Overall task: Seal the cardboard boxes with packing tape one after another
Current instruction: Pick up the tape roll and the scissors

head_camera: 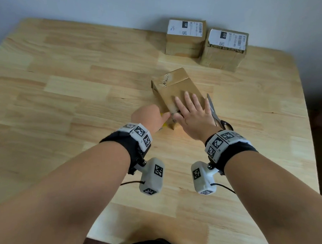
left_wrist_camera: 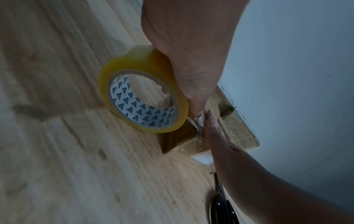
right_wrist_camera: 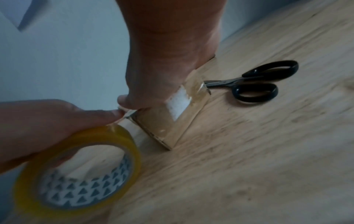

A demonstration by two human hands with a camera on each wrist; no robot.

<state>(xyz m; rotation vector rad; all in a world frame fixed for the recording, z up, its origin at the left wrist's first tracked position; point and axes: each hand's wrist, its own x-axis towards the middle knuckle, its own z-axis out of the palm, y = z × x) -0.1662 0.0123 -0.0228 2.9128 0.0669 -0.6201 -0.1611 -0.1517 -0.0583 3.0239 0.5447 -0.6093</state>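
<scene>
At the near end of the cardboard box (head_camera: 176, 93), my left hand (head_camera: 149, 117) grips the yellow tape roll (left_wrist_camera: 141, 97), thumb pinning the free end at the box's corner. My right hand (head_camera: 193, 112) lies flat, fingers spread, on top. I'd keep that palm pressing and draw the roll back low and taut (slack would likely wrinkle). Scissors (right_wrist_camera: 254, 81) lie just beside the box on the wooden tabletop (head_camera: 65, 99); two labelled boxes (head_camera: 186, 38) wait by the pale wall (head_camera: 88, 2).
</scene>
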